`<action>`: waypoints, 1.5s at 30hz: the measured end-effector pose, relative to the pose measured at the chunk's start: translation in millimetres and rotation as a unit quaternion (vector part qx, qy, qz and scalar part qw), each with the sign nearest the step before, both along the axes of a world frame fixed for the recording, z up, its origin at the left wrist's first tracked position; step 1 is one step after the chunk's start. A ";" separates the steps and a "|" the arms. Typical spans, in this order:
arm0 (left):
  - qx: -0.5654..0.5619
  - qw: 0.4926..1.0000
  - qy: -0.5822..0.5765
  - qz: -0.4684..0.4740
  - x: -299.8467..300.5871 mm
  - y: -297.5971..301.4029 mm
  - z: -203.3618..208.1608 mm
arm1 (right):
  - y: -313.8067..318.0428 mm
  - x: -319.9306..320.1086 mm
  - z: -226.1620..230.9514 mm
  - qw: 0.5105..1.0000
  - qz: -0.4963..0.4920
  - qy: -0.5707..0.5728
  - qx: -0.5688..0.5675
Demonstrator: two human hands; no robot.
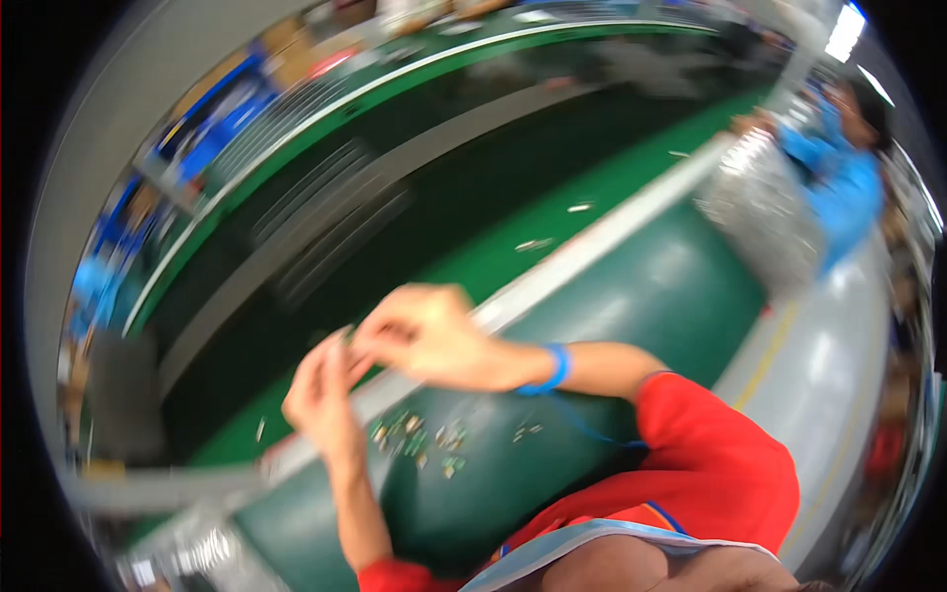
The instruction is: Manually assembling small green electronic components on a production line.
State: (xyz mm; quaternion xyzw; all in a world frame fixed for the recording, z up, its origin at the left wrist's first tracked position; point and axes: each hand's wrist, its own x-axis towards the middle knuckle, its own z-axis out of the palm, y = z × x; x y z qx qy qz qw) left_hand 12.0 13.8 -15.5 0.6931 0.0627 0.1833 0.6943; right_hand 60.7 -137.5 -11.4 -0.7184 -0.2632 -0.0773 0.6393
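Observation:
My left hand point(324, 391) and my right hand point(426, 333) meet above the near table's far edge, their fingertips touching or almost touching. Both have their fingers pinched together. A tiny dark green bit shows between the fingertips, too small and blurred to name. On my right wrist sits a blue band point(558, 369) with a thin blue cord running from it. Below my hands, on the green table top point(592, 306), lies a loose pile of small green, white and gold-coloured parts point(414, 438). A few more small pieces point(527, 431) lie to the right of the pile.
A pale rail point(612, 227) divides my table from a green conveyor belt point(464, 271), where a few small light pieces point(534, 245) lie. At the far right a person in blue point(843, 187) handles a shiny plastic bag point(760, 197). Blue bins point(217, 123) stand far left.

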 end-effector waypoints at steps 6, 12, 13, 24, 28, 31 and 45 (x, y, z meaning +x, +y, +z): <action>-0.109 0.990 -0.041 -0.082 -4.5 5.2 4.9 | 0.8 -8.5 7.3 0.997 0.044 0.065 0.020; -0.068 0.994 -0.063 -0.063 -11.2 6.4 6.2 | 2.3 -7.3 6.0 0.993 0.074 0.094 0.025; -0.061 0.994 -0.069 -0.061 -11.2 4.8 7.8 | 1.9 -7.1 6.0 0.992 0.078 0.097 0.035; -0.061 0.988 -0.116 -0.080 -15.0 0.5 7.2 | -1.5 -8.6 11.6 0.985 0.090 0.132 0.066; -0.046 0.991 -0.099 -0.080 -12.1 2.0 7.0 | -0.7 -8.5 10.3 0.996 0.068 0.046 0.029; -0.076 0.990 -0.094 -0.073 -12.2 1.6 7.6 | 2.3 -9.3 6.6 0.998 0.025 -0.058 -0.016; -0.055 0.992 -0.118 -0.004 -16.2 -12.3 5.3 | 9.2 -9.7 4.5 0.992 -0.006 -0.123 0.020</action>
